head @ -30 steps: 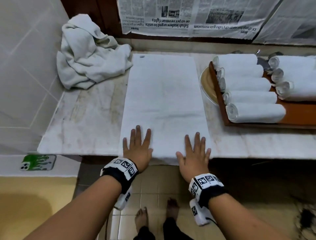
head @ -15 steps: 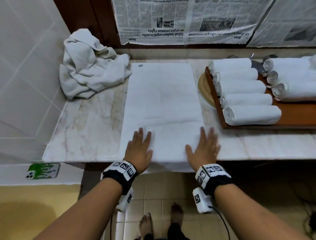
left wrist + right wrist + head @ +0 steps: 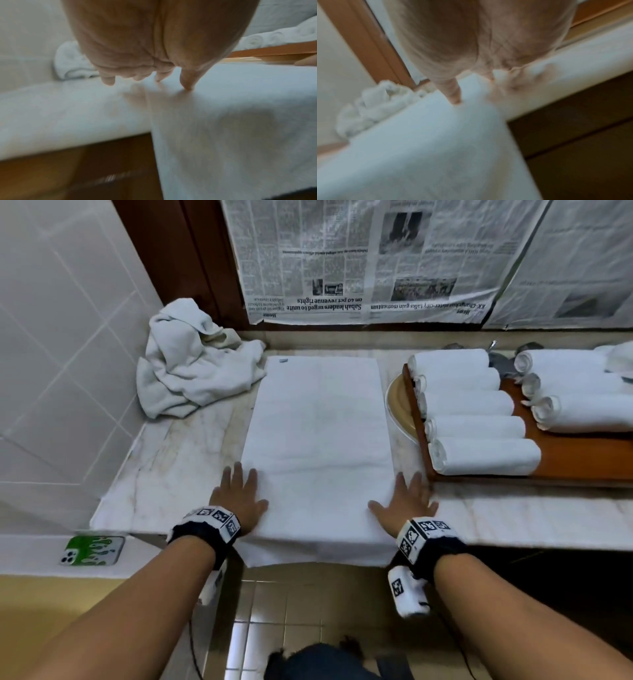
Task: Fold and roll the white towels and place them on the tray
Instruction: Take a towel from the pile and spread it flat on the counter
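A white towel (image 3: 318, 440) lies flat and lengthwise on the marble counter (image 3: 171, 474), its near end hanging over the front edge. My left hand (image 3: 239, 494) presses flat on the towel's near left edge, fingers straight. My right hand (image 3: 407, 501) lies flat on its near right edge, fingers spread. The wooden tray (image 3: 582, 460) at the right holds several rolled white towels (image 3: 479, 457). In the wrist views both hands (image 3: 154, 54) (image 3: 479, 54) rest on the towel (image 3: 231, 128) (image 3: 428, 148), blurred.
A heap of crumpled white towels (image 3: 195, 371) sits at the counter's back left corner by the tiled wall. A tan plate (image 3: 400, 405) lies under the tray's left end. A green phone (image 3: 92, 551) lies on a lower ledge at the left. Newspaper (image 3: 376, 258) covers the back wall.
Both hands slid apart along the towel's near end, from its middle out to its left and right edges, smoothing it. The head view moved closer and tilted up.
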A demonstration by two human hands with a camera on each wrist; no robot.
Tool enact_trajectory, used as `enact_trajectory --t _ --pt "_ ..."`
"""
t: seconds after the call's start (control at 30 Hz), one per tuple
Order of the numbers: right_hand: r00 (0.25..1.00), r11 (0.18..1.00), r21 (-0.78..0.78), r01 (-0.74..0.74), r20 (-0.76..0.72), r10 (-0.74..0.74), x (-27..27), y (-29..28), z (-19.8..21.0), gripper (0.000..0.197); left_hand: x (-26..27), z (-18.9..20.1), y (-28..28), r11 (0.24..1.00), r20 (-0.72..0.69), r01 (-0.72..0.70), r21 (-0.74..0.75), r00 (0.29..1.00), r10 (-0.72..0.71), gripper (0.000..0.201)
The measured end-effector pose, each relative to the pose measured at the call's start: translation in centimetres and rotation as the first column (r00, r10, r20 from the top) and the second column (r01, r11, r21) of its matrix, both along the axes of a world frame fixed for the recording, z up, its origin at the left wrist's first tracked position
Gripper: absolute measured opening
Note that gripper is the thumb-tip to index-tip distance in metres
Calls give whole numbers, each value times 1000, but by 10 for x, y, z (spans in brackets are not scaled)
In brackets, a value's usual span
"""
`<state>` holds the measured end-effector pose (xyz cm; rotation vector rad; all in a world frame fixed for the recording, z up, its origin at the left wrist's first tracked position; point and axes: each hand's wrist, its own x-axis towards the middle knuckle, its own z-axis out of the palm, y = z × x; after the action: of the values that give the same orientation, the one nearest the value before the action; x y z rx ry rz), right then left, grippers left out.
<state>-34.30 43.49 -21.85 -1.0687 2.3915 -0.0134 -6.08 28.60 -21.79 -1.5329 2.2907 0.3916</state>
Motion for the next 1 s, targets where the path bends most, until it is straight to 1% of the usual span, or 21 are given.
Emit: enact_trajectory --t 0.03,0.07,0.13,0.17,0.2,0.23,0.27,0.37,0.43,0.47,0.5,0.53,0.57,0.63,0.67,0.73,0.77,0.8,0.9,0.97,1.0 --pt "996 995 -49 -85 4 85 9 -8 3 88 -16 5 2 1000 -49 17 3 999 -17 72" --pt "977 974 -83 -210 12 212 19 -13 4 85 -31 10 7 999 -99 48 16 994 -46 70" --pt "892 893 -60 -446 56 449 32 -14 -1 82 -51 9 25 988 -168 143 52 977 -133 67" --pt "854 857 -20 -515 68 515 32 -10 -7 85 -52 4 35 977 -171 201 73 968 -186 66" --pt "841 843 13 -538 61 537 27 -6 -14 88 -47 -3 44 965 -145 246 94 962 -231 68" --pt "856 856 28 -515 52 514 18 -2 -18 92 -37 -12 50 960 -102 259 106 963 -248 72" --pt "887 887 31 -461 54 459 8 2 -20 95 -24 -19 54 968 -58 227 107 973 -222 78" --pt "957 959 43 -281 84 277 -18 3 -19 100 15 -23 47 995 26 8 101 1000 -10 94" --pt "974 973 74 -218 73 213 -21 -5 -14 104 21 -19 32 985 17 -160 71 987 159 99" --pt "979 977 79 -200 55 196 -16 -13 -9 104 16 -15 24 978 -5 -208 29 978 208 98" --pt "981 978 68 -196 31 194 -7 -23 -5 103 7 -11 16 978 -30 -206 -20 978 205 96" --pt "977 976 41 -215 7 215 4 -35 -1 101 -6 -8 9 986 -50 -153 -58 987 150 92" --pt "966 966 6 -258 -8 258 14 -47 3 98 -22 -8 4 996 -62 -58 -70 997 54 87" --pt "921 921 -56 -385 34 388 31 -71 2 93 -54 -8 -3 987 -86 157 -18 984 -158 82" --pt "891 895 -58 -443 79 446 35 -79 -1 91 -67 -10 -7 971 -98 236 31 968 -232 82" --pt "853 861 -14 -509 125 506 29 -89 -12 94 -76 -20 -18 945 -93 301 123 952 -291 75" --pt "858 864 10 -504 119 499 20 -90 -16 99 -74 -24 -29 944 -79 298 144 954 -289 72" --pt "881 885 24 -465 104 461 8 -90 -19 104 -68 -27 -42 951 -67 272 144 962 -265 73" --pt "964 966 35 -254 84 251 -30 -93 -19 120 -46 -28 -90 989 -46 93 115 995 -88 79" --pt "982 981 76 -179 76 173 -42 -100 -16 124 -37 -25 -117 994 -23 -3 110 1000 5 79" --pt "985 982 95 -164 67 158 -44 -106 -13 123 -37 -23 -126 996 -12 -18 88 1000 20 81"
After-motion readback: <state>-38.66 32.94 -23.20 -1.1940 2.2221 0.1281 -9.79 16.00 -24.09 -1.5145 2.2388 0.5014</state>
